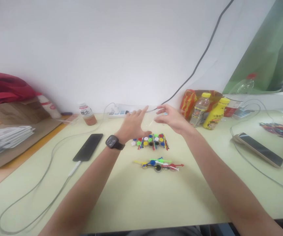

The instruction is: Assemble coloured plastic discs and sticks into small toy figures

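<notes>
My left hand (133, 126), with a black watch (114, 142) on its wrist, is raised over the table behind the coloured pieces. Its thumb and fingers are spread apart. Facing it, my right hand (170, 118) has its fingers apart and slightly curled. Between them a faint, see-through streak shows; I cannot tell what it is. Just below the hands lies a group of small coloured discs and arrow pointers (153, 141), in red, blue, green, yellow, black and white. Closer to me lies a loose cluster of coloured arrow spinners (158, 166) on round bases.
Left are a black phone (88, 147) on a cable, a drink bottle (87, 114) and a paper stack (6, 139). A power strip (119, 110) lies by the wall. Right are a yellow bottle (216, 114), a clear bottle (200, 109), another phone (260, 149) and a coloured pile (279, 130).
</notes>
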Available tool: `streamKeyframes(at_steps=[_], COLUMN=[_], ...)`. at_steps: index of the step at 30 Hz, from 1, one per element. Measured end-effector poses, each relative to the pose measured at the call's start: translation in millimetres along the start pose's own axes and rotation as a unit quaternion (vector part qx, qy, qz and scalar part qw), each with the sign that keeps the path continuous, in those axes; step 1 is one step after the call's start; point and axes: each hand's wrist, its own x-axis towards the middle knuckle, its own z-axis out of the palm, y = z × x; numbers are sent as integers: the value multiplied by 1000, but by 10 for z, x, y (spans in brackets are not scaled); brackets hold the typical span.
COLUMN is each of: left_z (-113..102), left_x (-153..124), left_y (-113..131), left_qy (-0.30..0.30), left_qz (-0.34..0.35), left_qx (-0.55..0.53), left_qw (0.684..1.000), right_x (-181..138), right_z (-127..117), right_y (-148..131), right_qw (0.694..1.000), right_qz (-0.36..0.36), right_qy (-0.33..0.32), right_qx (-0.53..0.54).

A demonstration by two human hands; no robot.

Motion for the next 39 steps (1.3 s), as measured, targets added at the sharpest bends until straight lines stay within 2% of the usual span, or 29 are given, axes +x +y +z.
streamKeyframes(at_steps=[3,5,8,12,18,22,29,32,35,37,39], left_z=[-18,-24,-24,-27,-46,-19,61,79,80,78,83], left_x=[0,0,0,6,21,21,21,13,0,-10,-20], left_y=[-5,1,23,76,201,274,294,225,92,-33,-180], left_qy=[1,0,-1,3,2,5,7,-1,-18,-30,-42], left_qz=[-1,1,9,23,48,71,84,76,61,38,9], left_qx=[-9,-8,-3,-1,-23,-33,-36,-36,-35,-30,-28], left_qw=[1000,1000,1000,1000,999,997,996,996,997,998,999], right_x=[-15,-22,-14,5,-17,-16,0,2,-3,-18,-46], right_z=[-11,-22,-40,-49,-49,-48,-31,-47,-79,-111,-144], right_y=[-48,-63,-50,-28,-90,-77,-45,-45,-53,-76,-118], right_qw=[995,991,986,973,942,928,915,918,943,975,997], right_qz=[70,96,102,97,143,142,169,159,142,103,25], right_qy=[-31,-59,-114,-164,-233,-251,-272,-269,-235,-164,-67], right_qx=[65,66,71,134,193,236,247,244,189,104,-36])
